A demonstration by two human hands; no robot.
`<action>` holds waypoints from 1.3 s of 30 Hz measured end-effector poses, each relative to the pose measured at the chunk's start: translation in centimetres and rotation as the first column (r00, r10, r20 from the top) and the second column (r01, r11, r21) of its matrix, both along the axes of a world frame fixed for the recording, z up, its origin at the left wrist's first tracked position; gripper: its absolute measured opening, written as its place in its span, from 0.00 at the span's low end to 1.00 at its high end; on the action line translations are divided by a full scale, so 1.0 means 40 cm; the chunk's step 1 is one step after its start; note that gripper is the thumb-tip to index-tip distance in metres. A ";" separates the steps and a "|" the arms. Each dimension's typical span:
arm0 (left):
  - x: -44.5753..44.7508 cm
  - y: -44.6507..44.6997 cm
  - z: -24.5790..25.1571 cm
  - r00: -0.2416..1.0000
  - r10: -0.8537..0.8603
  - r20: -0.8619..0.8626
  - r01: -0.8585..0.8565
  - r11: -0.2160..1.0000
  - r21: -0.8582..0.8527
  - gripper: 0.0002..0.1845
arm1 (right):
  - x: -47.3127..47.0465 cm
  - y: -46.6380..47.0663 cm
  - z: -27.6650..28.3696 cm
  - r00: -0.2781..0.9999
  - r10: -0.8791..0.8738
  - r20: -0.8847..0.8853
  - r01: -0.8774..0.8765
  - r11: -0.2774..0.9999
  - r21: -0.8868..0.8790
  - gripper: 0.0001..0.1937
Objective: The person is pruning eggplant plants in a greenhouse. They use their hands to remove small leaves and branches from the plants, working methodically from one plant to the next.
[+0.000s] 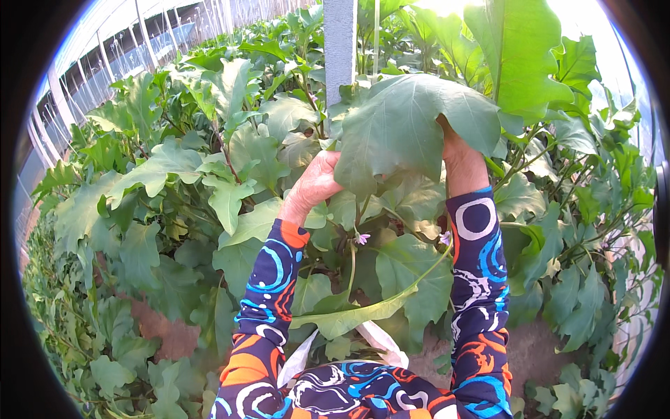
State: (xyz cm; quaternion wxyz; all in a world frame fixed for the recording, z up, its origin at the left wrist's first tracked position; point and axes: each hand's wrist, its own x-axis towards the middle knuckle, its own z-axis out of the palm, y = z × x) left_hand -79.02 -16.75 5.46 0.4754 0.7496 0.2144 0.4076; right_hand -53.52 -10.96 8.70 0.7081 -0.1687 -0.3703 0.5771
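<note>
Both arms reach forward into tall eggplant plants. A broad eggplant leaf [413, 120] hangs over the fingers of both hands. My left hand [316, 180] is at the leaf's left edge, its fingertips hidden beneath it. My right hand [460, 157] reaches up behind the leaf's right side, with most of the hand covered. What either hand holds is not visible. Below the hands, a pale purple eggplant flower [361, 239] hangs from a stem, and a second flower [445, 238] is beside my right sleeve. A long leaf [361, 314] crosses in front of my body.
A grey post [339, 57] stands just beyond the hands, with a thin pale pole to its right. Dense eggplant foliage [157, 167] spreads on both sides. Bare soil [165, 324] shows low at left. Strings and white supports line the greenhouse side at upper left.
</note>
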 end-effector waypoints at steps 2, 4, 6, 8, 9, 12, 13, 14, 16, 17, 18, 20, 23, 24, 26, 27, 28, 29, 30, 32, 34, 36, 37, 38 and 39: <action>0.004 0.000 0.006 1.000 0.013 -0.023 -0.014 0.999 -0.041 0.12 | -0.010 -0.005 0.036 0.984 0.119 -0.129 -0.122 0.993 -0.010 0.22; 0.009 0.000 0.009 0.999 0.024 -0.029 -0.025 0.999 -0.046 0.12 | -0.012 -0.028 0.057 0.972 0.230 0.048 -0.234 0.941 0.246 0.20; 0.013 0.002 0.010 0.999 0.029 -0.019 -0.030 0.999 -0.028 0.12 | -0.027 -0.050 0.065 0.963 0.259 0.070 -0.268 0.907 0.325 0.19; 0.018 0.007 0.011 0.997 0.062 -0.039 -0.064 0.997 -0.049 0.12 | -0.047 -0.056 0.071 0.942 0.333 -0.034 -0.303 0.890 0.342 0.18; 0.019 0.007 0.013 0.996 0.076 -0.050 -0.079 0.996 -0.050 0.12 | -0.051 -0.054 0.079 0.975 0.216 -0.059 -0.189 0.935 0.301 0.19; 0.031 0.006 0.006 0.996 0.036 -0.086 -0.042 0.997 -0.071 0.11 | -0.049 -0.022 0.105 0.914 0.229 -0.335 -0.176 0.968 0.181 0.20; 0.034 0.008 0.005 0.996 0.036 -0.078 -0.041 0.997 -0.059 0.11 | -0.047 -0.014 0.106 0.905 0.290 -0.312 -0.227 0.948 0.224 0.21; 0.037 0.006 0.005 0.997 0.037 -0.072 -0.040 0.998 -0.050 0.12 | -0.047 -0.014 0.104 0.897 0.312 -0.312 -0.243 0.939 0.242 0.22; 0.041 0.008 0.005 0.998 0.039 -0.058 -0.039 0.999 0.003 0.11 | -0.047 -0.008 0.105 0.933 0.274 -0.235 -0.192 0.928 0.319 0.21; 0.040 0.011 0.006 0.987 0.083 -0.136 -0.082 0.997 0.017 0.10 | -0.047 -0.004 0.108 0.905 0.308 -0.294 -0.200 0.917 0.346 0.21; 0.039 0.011 0.006 0.969 0.126 -0.212 -0.122 0.992 0.032 0.09 | -0.047 -0.003 0.111 0.872 0.307 -0.382 -0.197 0.933 0.300 0.20; 0.037 0.017 0.006 0.955 0.155 -0.254 -0.156 0.988 0.016 0.08 | -0.045 0.004 0.120 0.766 0.281 -0.579 -0.230 0.960 0.162 0.20; 0.031 0.024 0.005 0.980 0.126 -0.156 -0.138 0.988 -0.067 0.06 | -0.048 0.014 0.119 0.844 0.256 -0.472 -0.195 0.965 0.175 0.15; 0.029 0.026 0.002 0.985 0.120 -0.121 -0.130 0.988 -0.079 0.06 | -0.041 0.018 0.118 0.832 0.313 -0.457 -0.245 0.948 0.204 0.15; 0.021 0.032 0.003 0.987 0.118 -0.110 -0.124 0.991 -0.054 0.08 | -0.042 0.030 0.117 0.831 0.300 -0.468 -0.234 0.953 0.194 0.15; 0.016 0.035 0.004 0.984 0.119 -0.136 -0.122 0.992 -0.020 0.09 | -0.042 0.035 0.116 0.830 0.288 -0.477 -0.224 0.957 0.187 0.15; 0.014 0.037 0.003 0.980 0.120 -0.160 -0.120 0.993 0.010 0.10 | -0.043 0.036 0.116 0.839 0.251 -0.483 -0.184 0.966 0.183 0.14; 0.015 0.042 0.000 0.980 0.141 -0.141 -0.137 0.990 0.037 0.11 | -0.048 0.038 0.116 0.841 0.266 -0.472 -0.202 0.962 0.183 0.15; 0.017 0.044 -0.001 0.980 0.161 -0.119 -0.154 0.986 0.066 0.12 | -0.055 0.035 0.117 0.842 0.283 -0.460 -0.220 0.958 0.185 0.16; 0.023 0.047 -0.005 0.964 0.251 -0.089 -0.244 0.966 0.084 0.09 | -0.069 0.018 0.113 0.903 0.130 -0.408 -0.124 0.991 0.041 0.18; 0.037 0.047 -0.013 0.971 0.236 0.046 -0.238 0.970 0.046 0.07 | -0.092 -0.009 0.102 0.928 0.110 -0.356 -0.128 0.991 -0.028 0.15; 0.044 0.047 -0.017 0.970 0.219 0.109 -0.222 0.975 0.021 0.09 | -0.104 -0.031 0.099 0.961 0.130 -0.246 -0.130 0.991 0.014 0.14; 0.046 0.046 -0.018 0.972 0.209 0.105 -0.212 0.977 0.013 0.13 | -0.108 -0.042 0.095 0.943 0.163 -0.290 -0.177 0.984 -0.023 0.14; 0.048 0.047 -0.020 0.974 0.197 0.115 -0.199 0.980 0.009 0.17 | -0.110 -0.051 0.090 0.944 0.194 -0.268 -0.203 0.979 -0.006 0.14; 0.050 0.047 -0.021 0.969 0.244 0.035 -0.246 0.963 0.112 0.20 | -0.111 -0.059 0.085 0.942 0.225 -0.249 -0.228 0.974 0.019 0.15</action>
